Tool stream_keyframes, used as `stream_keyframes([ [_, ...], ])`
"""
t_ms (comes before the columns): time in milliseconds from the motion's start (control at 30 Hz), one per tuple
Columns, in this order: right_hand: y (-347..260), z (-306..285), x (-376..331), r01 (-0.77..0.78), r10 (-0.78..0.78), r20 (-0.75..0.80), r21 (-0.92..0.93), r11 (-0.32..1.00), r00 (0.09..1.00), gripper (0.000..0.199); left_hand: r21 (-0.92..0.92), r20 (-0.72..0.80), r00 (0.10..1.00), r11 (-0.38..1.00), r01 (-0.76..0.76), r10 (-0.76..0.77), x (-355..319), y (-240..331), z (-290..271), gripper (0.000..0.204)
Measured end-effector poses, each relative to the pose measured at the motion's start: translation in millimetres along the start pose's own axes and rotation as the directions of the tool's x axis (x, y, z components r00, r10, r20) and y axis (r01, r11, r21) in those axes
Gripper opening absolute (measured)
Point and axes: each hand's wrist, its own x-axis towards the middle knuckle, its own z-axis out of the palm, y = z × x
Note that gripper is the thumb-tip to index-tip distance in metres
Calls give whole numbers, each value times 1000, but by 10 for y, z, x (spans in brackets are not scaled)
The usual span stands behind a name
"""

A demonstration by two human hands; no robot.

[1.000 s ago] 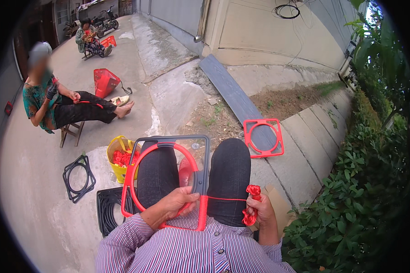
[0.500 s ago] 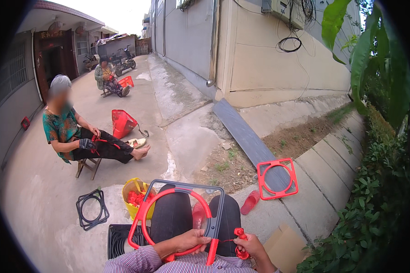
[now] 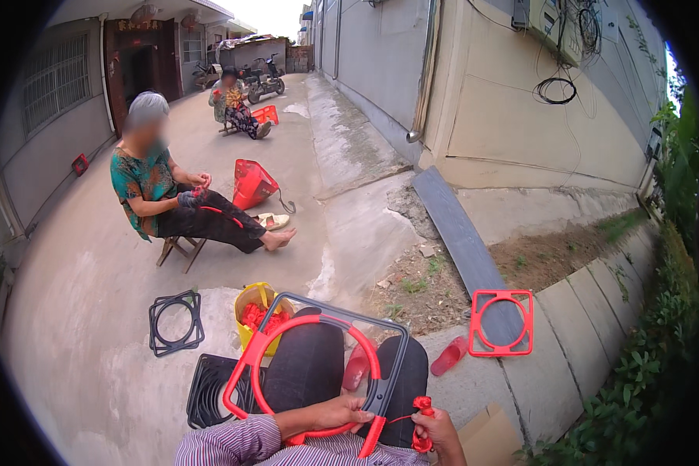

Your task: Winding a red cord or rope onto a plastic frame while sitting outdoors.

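A square frame with an inner ring (image 3: 378,393), part red and part dark grey, lies across my thighs, tilted up away from me. My left hand (image 3: 340,413) is closed around its near side, by the grey joint. At that near corner is a ridged red piece (image 3: 373,437). In my right hand (image 3: 443,429), to the right of the frame, is a bundle of red cord (image 3: 422,443), gripped with its knobby ends sticking out above and below. A thin red strand runs from this bundle towards the frame; where it ends by my left hand is hard to see.
A yellow bag (image 3: 248,334) of red pieces stands left of my knees, beside black frames (image 3: 210,382) and more dark frames (image 3: 175,322). One red frame (image 3: 502,349) rests ahead right, near red slippers (image 3: 449,356) and cardboard (image 3: 485,439). Two people sit on low stools.
My view has turned left, so the surroundings sit further right. Both hands keep their holds, and the strand still stretches between them. The nearer seated person's hands have risen.
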Motion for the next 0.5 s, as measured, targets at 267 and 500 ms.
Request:
stream_keyframes([
  [267, 42, -41, 202, -27, 25, 69, 19, 999, 997, 11, -5, -94, 996, 1000, -4, 4, -133, 189, 73, 36],
  [500, -26, -20, 380, 9, -9, 90, 3, 1000, 996, 11, -93, -58, 993, 991, 97, -103, -71, 279, -31, 23],
])
